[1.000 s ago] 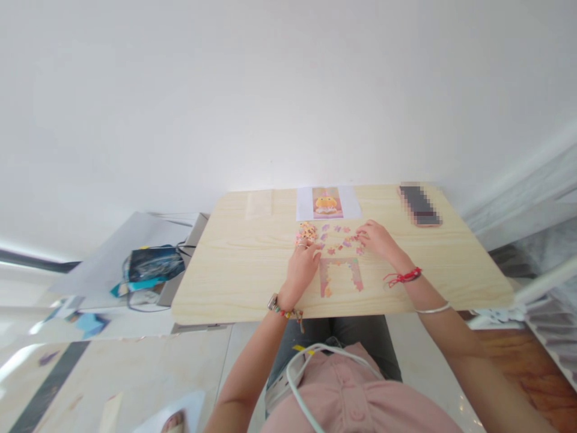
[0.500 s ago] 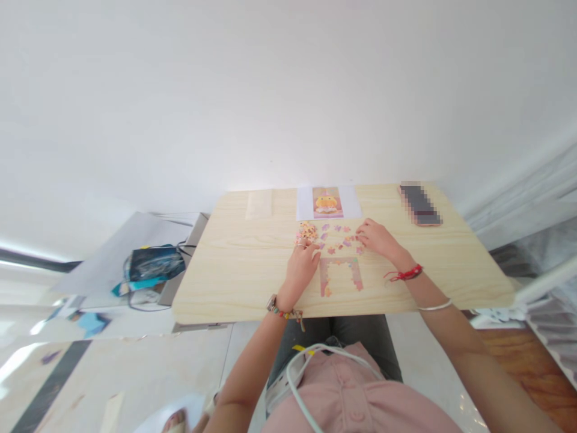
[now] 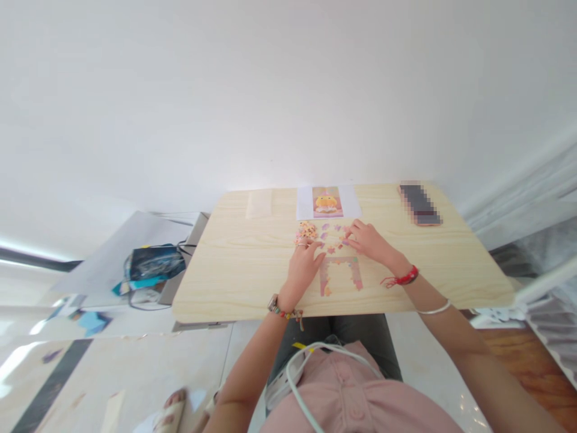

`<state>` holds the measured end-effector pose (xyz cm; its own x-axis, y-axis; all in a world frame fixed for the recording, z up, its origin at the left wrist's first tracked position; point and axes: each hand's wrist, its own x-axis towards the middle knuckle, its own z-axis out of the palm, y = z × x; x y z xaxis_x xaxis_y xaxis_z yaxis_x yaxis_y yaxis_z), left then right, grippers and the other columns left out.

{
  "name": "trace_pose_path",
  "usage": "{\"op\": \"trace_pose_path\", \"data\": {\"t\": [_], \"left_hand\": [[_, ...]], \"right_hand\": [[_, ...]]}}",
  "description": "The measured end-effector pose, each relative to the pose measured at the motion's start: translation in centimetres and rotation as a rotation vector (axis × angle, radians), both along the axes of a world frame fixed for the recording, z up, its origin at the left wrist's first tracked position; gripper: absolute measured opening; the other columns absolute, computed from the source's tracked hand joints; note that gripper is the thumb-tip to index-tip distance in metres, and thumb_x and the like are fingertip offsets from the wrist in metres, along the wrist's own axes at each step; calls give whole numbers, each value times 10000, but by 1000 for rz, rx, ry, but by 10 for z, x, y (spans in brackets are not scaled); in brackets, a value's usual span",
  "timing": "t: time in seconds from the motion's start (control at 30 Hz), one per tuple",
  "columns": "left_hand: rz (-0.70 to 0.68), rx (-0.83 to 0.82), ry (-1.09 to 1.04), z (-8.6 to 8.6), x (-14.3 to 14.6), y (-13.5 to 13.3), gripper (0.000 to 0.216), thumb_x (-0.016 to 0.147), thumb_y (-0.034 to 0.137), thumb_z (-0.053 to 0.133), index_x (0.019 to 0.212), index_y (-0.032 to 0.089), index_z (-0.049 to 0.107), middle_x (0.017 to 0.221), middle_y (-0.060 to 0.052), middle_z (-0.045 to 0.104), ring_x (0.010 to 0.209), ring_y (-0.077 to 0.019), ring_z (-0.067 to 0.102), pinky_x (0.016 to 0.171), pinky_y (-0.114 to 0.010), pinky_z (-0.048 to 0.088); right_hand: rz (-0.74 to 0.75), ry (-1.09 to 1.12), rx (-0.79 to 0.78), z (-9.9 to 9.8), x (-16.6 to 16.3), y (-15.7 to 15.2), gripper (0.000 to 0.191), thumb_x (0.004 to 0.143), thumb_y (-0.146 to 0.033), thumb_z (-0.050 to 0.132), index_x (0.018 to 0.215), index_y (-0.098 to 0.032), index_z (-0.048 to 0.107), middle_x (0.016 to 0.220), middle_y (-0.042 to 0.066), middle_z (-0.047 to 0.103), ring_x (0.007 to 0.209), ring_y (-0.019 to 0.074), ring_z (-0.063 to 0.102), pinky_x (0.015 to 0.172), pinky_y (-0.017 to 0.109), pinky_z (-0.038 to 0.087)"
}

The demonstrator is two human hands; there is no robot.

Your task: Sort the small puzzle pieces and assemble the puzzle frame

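Hands, left hand [image 3: 301, 269] and right hand [image 3: 370, 241], touch loose puzzle pieces [image 3: 334, 239].

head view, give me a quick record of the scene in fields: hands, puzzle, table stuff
left hand: resting on the table, fingers by the loose puzzle pieces
right hand: fingertips on the loose pieces; whether it grips one cannot be told
assembled part: puzzle border, open in the middle, lying between the hands on the near side
piece pile: small heap just beyond the left hand
reference picture: at the far table edge
phone: far right of the table, blurred
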<state>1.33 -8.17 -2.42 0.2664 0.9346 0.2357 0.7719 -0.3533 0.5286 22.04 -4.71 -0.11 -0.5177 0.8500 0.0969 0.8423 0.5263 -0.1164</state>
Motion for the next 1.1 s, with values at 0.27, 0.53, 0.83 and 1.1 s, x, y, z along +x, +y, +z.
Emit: {"op": "trace_pose_path", "data": {"t": [0.27, 0.53, 0.83, 1.1], "left_hand": [[-161, 82, -40, 5, 12, -13, 141, 767, 222, 574, 903, 189, 588, 920, -47, 498, 850, -162, 526, 778, -316, 468], [-256, 33, -13, 6, 14, -27, 132, 775, 218, 560, 897, 185, 596, 890, -48, 500, 831, -157, 522, 767, -305, 468], [-298, 56, -32, 2, 16, -36, 131, 798, 250, 525, 896, 187, 585, 922, -52, 499, 811, -145, 517, 760, -294, 466], [-320, 54, 64, 6, 24, -49, 133, 814, 255, 493, 884, 193, 587, 957, -56, 502, 836, -146, 517, 755, -285, 474]], "right_hand": [[151, -4, 116, 1, -15, -42, 154, 852, -236, 448, 836, -150, 575, 844, 79, 574, 864, 197, 481, 780, 337, 332], [149, 55, 126, -1, -12, -66, 140, 846, -202, 447, 813, -141, 569, 806, 63, 569, 822, 178, 495, 749, 325, 346], [123, 172, 74, -9, -5, -80, 108, 836, -227, 474, 830, -154, 553, 845, 63, 570, 829, 171, 507, 721, 302, 364], [91, 215, 72, -15, 3, -95, 121, 848, -223, 449, 825, -160, 549, 833, 60, 572, 809, 166, 508, 720, 310, 373]]}}
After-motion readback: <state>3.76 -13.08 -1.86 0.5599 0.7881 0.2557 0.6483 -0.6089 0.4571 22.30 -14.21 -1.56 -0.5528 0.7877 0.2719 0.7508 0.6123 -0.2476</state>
